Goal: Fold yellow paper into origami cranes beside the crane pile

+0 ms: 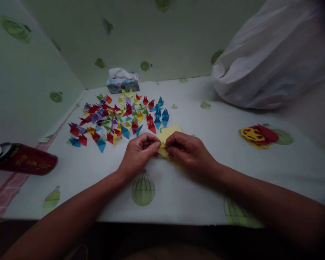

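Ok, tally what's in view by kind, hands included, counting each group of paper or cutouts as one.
Drink can: 1
Tissue box: 1
White bag: 1
Spread of folded shapes: 1
Red-and-yellow cutout group: 1
Yellow paper group: 1
Left hand, right hand: 2
Total: 8

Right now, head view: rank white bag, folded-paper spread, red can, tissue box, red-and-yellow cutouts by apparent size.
1. White bag
2. Folded-paper spread
3. Red can
Last: tissue box and red-and-yellow cutouts, too alike to rank.
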Tool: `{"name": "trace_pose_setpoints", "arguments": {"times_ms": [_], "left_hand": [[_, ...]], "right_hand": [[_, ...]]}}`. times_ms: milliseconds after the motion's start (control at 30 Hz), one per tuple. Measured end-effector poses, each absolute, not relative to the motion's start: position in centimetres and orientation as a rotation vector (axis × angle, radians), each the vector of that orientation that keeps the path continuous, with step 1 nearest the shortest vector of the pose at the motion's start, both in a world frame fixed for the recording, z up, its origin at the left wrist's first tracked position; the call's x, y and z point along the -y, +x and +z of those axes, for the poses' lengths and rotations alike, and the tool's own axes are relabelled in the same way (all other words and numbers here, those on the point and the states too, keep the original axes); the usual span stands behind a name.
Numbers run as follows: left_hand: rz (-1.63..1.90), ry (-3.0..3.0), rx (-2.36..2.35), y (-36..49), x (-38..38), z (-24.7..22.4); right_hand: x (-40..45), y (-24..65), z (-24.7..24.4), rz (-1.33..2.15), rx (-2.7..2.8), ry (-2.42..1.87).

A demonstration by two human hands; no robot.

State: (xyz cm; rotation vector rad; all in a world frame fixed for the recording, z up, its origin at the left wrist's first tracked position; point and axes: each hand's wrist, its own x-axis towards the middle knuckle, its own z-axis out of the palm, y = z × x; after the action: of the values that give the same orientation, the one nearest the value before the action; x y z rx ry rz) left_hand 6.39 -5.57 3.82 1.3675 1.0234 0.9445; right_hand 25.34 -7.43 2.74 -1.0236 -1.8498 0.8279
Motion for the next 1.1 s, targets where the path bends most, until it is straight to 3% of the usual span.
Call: {"name": "trace_pose_setpoints", "arguments": {"times_ms": [1100], "left_hand": [[0.842,1.394,-1.049,6.13,5.09,4.00]], "right_hand": [[7.13,25.66,2.24,0.515,2.013,-0.875]]}}
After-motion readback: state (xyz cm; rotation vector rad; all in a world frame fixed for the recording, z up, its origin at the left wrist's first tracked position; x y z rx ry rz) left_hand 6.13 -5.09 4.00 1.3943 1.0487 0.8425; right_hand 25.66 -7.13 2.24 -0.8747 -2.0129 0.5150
